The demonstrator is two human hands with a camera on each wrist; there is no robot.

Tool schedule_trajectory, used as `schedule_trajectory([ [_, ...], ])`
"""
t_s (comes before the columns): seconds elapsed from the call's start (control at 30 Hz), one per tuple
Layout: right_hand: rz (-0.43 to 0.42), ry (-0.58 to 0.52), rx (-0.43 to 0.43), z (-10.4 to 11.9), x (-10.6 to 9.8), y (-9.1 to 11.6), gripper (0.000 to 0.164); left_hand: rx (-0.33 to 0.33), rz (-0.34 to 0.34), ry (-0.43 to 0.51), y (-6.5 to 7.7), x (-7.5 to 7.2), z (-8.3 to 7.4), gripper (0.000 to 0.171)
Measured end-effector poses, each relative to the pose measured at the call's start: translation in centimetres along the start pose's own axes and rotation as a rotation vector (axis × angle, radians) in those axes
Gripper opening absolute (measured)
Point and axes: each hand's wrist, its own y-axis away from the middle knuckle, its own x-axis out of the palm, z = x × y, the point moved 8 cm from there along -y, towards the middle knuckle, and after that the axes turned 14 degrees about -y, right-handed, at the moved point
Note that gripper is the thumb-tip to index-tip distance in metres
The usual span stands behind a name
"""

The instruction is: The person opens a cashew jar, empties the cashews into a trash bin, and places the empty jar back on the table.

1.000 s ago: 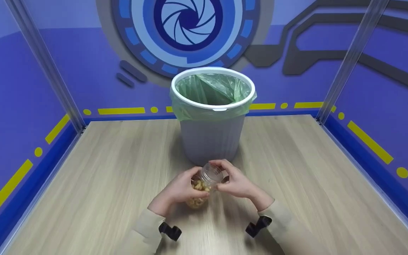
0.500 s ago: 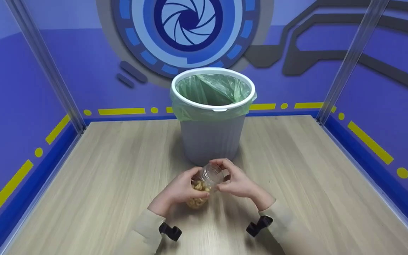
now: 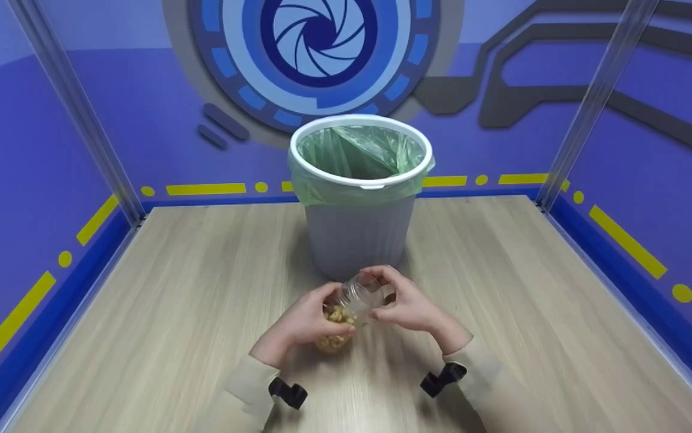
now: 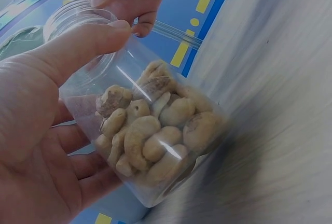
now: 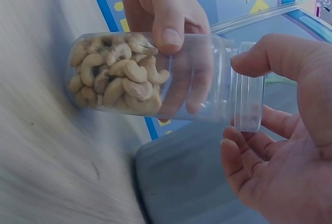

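A clear plastic jar point(image 5: 181, 73), partly filled with cashew nuts point(image 5: 119, 73), is tilted in front of the bin with its mouth up and to the right. My left hand point(image 3: 309, 316) grips its body, thumb across the near side and fingers behind, as the left wrist view point(image 4: 57, 125) confirms for the jar point(image 4: 140, 130). At the mouth, my right hand point(image 3: 403, 304) pinches a clear ridged lid point(image 5: 249, 86) between thumb and fingers. The lid sits right at the jar's neck, in line with it, in the right wrist view.
Just beyond the hands stands a grey waste bin point(image 3: 358, 234) with a white rim and a green bag liner point(image 3: 346, 192). Wood-grain tabletop point(image 3: 201, 288) spreads to both sides. Blue printed panels point(image 3: 111, 108) with metal corner posts enclose the back and sides.
My right hand has shifted slightly up and to the right with the lid, drawing outward from the jar's neck. My left hand and the jar have stayed nearly still.
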Motion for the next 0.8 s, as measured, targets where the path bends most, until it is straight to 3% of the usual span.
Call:
schedule_trajectory([
  [0.3, -0.007, 0.037, 0.020, 0.1, -1.6, 0.1, 0.062, 0.012, -0.011, -0.021, 0.1, -0.2, 0.0, 0.066],
  [0.8, -0.045, 0.094, 0.108, -0.6, -5.8, 0.9, 0.064, 0.026, -0.022, -0.006, 0.0, 0.0, 0.0, 0.061],
])
